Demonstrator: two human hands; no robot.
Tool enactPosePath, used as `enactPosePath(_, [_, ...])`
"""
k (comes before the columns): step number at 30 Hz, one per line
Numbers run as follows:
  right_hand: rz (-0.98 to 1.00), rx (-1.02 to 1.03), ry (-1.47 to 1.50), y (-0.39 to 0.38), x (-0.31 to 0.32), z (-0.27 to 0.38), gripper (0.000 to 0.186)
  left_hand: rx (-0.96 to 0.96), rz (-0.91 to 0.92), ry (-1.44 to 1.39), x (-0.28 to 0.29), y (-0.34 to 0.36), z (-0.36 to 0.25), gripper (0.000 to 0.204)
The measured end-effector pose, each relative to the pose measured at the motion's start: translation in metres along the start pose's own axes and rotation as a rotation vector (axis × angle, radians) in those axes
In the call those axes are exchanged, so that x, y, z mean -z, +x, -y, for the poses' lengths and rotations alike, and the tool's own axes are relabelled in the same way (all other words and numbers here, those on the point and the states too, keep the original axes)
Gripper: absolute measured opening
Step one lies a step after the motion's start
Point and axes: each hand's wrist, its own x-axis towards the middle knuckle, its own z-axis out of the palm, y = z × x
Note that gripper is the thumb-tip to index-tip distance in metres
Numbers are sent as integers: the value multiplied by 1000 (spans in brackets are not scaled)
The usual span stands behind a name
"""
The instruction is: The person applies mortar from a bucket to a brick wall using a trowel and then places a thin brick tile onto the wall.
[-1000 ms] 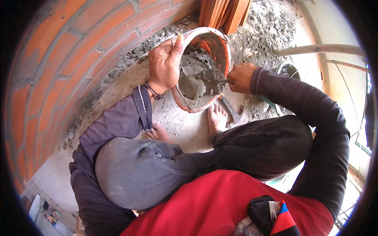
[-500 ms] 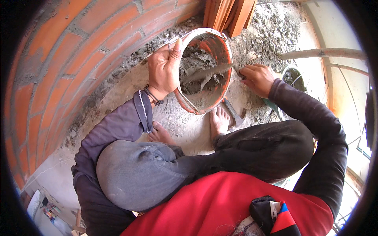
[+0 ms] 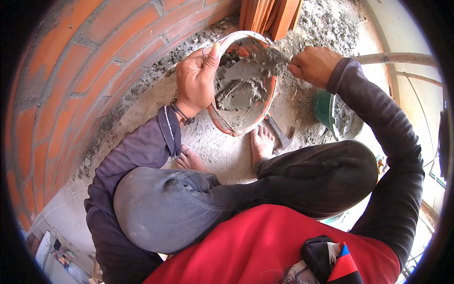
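Note:
My left hand is closed on the rim of a white-and-orange, mortar-caked bucket, thumb pointing up along its edge. Grey, wet mortar lies inside. My right hand is closed at the bucket's right side on a trowel, its handle mostly hidden by my fingers and clumps of mortar. The trowel's flat blade, coated in mortar, reaches over the upper part of the bucket's opening. Below the bucket, a hammer lies beside my bare right foot.
A brick wall curves along the left, with loose rubble at its base. Upright orange pieces stand behind the bucket. A green bucket sits under my right forearm. A pole and pale wall edge are at the right.
My right hand and the trowel have moved up toward the back of the bucket, exposing more of the mortar below the blade. My left hand stays on the rim.

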Motion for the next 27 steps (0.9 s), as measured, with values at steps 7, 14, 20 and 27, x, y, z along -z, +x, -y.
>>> enactPosePath(7, [115,148,170,3,-64,23,31,37,41,-31,-1,-4,-1,45])
enactPosePath(14, [-11,306,548,-12,-103,11,28,20,-71,-90,-4,-5,-5,46])
enactPosePath(20, [-420,340,129,-25,-108,0,23,114,8,11,5,-3,-17,44])
enactPosePath(27, [164,198,520,-7,-54,13,33,-17,-16,-35,-2,-5,-1,43])
